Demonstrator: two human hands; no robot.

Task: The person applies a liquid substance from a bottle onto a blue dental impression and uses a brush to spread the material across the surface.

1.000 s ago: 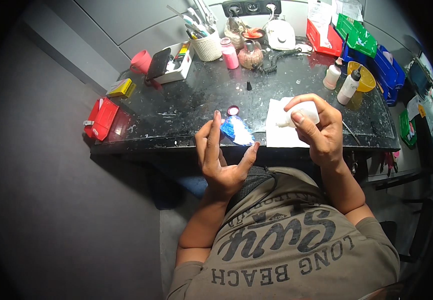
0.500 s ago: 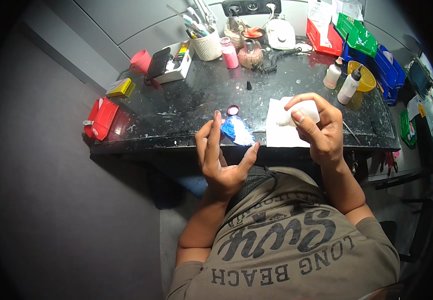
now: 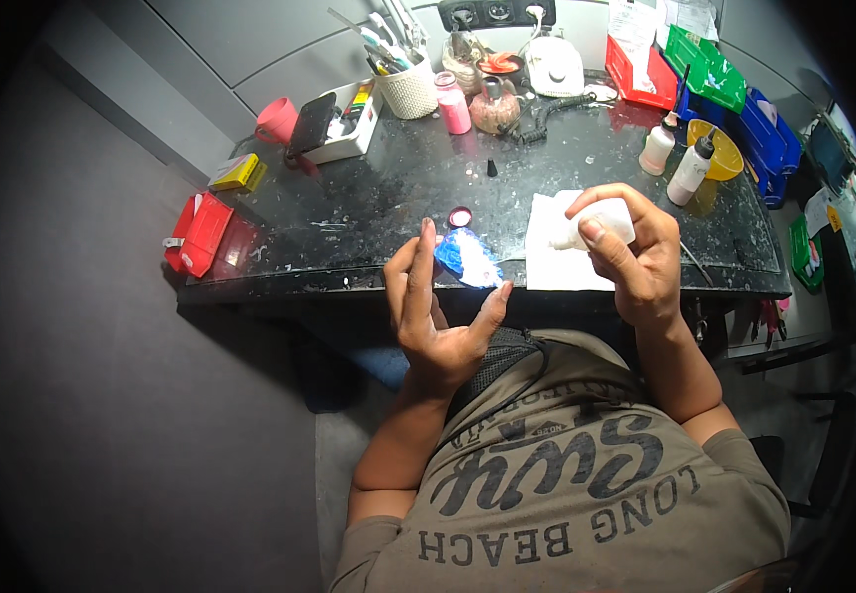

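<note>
Close to the table's front edge, my left hand [image 3: 435, 316] grips a small blue-and-white lump [image 3: 468, 259] between its outstretched fingers and thumb. Its surface is glossy blue with a bright white area; its exact kind is unclear. To the right, my right hand [image 3: 645, 259] is wrapped round a white squeeze bottle [image 3: 617, 219], thumb pressed on its side. The bottle lies tilted, its narrower end pointing left toward the lump but apart from it. Below the bottle is a white paper sheet [image 3: 561, 272] on the dark table. A small round dark-red cap [image 3: 460, 217] lies just beyond the lump.
The dark speckled table [image 3: 349, 222] carries a tool cup [image 3: 409, 91], a pink bottle [image 3: 453, 107] and a white tray [image 3: 349, 143] at the back. Two dropper bottles [image 3: 688, 173] and a yellow bowl [image 3: 719, 148] stand right. A red bin [image 3: 201, 237] sits at the left edge.
My left hand has turned the blue-and-white lump slightly, shifting its bright patch. The bottle in my right hand has moved very little.
</note>
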